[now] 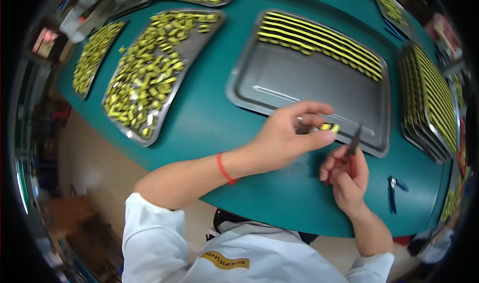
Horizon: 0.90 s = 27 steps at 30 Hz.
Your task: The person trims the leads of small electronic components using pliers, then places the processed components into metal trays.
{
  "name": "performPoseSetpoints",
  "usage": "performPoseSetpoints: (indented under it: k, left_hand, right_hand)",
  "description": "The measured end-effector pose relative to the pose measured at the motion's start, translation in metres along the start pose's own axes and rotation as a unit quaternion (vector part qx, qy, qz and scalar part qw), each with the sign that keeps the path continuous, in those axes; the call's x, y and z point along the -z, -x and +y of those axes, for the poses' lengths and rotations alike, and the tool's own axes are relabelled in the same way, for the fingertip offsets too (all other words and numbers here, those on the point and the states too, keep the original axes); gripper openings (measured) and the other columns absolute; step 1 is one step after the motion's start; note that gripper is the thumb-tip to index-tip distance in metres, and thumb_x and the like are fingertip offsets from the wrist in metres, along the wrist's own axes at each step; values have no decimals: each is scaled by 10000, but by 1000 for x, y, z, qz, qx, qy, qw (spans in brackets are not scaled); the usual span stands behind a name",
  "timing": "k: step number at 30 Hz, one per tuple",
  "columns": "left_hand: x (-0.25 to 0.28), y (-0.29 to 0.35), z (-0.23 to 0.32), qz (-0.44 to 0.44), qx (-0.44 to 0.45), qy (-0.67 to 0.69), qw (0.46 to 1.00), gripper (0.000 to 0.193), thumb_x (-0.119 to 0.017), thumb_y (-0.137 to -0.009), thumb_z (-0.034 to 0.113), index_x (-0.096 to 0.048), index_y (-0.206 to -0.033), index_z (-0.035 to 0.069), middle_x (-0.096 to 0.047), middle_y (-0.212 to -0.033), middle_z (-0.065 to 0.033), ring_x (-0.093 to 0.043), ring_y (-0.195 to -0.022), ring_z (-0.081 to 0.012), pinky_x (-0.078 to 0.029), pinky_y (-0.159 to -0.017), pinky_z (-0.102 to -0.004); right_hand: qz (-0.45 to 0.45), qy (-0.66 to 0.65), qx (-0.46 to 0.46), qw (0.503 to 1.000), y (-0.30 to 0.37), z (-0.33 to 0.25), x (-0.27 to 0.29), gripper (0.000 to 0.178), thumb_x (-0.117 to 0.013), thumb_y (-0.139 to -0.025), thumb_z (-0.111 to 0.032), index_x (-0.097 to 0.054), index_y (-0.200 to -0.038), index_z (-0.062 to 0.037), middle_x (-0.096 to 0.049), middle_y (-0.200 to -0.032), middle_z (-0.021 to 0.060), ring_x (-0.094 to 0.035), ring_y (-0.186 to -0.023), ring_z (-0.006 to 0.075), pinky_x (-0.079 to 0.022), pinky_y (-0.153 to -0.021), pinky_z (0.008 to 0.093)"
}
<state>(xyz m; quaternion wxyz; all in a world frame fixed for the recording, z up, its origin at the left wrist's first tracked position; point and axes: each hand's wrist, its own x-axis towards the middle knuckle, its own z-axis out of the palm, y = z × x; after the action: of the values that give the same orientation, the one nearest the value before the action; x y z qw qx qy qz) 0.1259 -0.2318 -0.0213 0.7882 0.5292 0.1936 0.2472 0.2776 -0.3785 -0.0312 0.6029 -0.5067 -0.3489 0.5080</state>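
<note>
My left hand (294, 136), with a red cord at the wrist and a ring, pinches a small yellow-and-black block (329, 127) between thumb and fingers. It is above the near edge of a grey metal tray (299, 81). Inside that tray, rows of similar yellow-and-black blocks (319, 39) fill the far part, and the front row ends partway across. My right hand (349, 178) grips red-handled scissors (355, 142), the dark blades pointing up and away from me, close to the left fingertips. Motion blurs the blades slightly, and whether they are parted cannot be made out.
On the green table (199, 133), a tray of loose blocks (149, 73) lies to the left, with further heaped trays (97, 58) beyond. Stacked trays of lined-up blocks (429, 103) stand at the right. Blue-handled cutters (393, 193) lie near the right front edge.
</note>
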Motion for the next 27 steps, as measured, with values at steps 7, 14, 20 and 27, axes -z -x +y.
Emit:
performPoseSetpoints:
  k: [7,14,20,27]
  left_hand:
    - [-2,5,0,-54,-9,-38,998,327,-626,-959,111,-516,-1257,31,-621,-1127,-64,-591,-1010,-112,-493,-865,-285]
    - [-9,14,-8,-33,-91,-138,986,372,-601,-953,22,-513,-1314,15,-579,-1076,-34,-548,-916,-75,-460,-804,-242]
    - [-10,9,-11,10,-253,-310,916,479,-692,-782,-76,-569,-1240,-9,-580,-909,-131,-581,-747,-240,-476,-634,-308]
    - [-4,5,-10,14,-300,-376,877,439,-696,-745,-106,-587,-1163,-28,-600,-938,-139,-604,-773,-249,-486,-630,-310]
  right_hand:
    - [-119,-76,-95,985,1,-19,13,406,-379,-779,78,-500,-1162,18,-609,-976,137,-601,-738,161,-429,-589,253]
    - [-212,-216,-197,932,4,-20,10,531,-410,-797,65,-419,-1326,25,-586,-1081,198,-653,-947,283,-546,-578,300]
    - [-265,-258,-234,899,5,-17,10,531,-422,-788,49,-410,-1319,28,-566,-1139,207,-629,-1032,318,-586,-640,344]
    - [-267,-248,-260,894,4,-18,5,477,-413,-745,110,-467,-1208,6,-593,-1088,275,-658,-994,399,-593,-621,378]
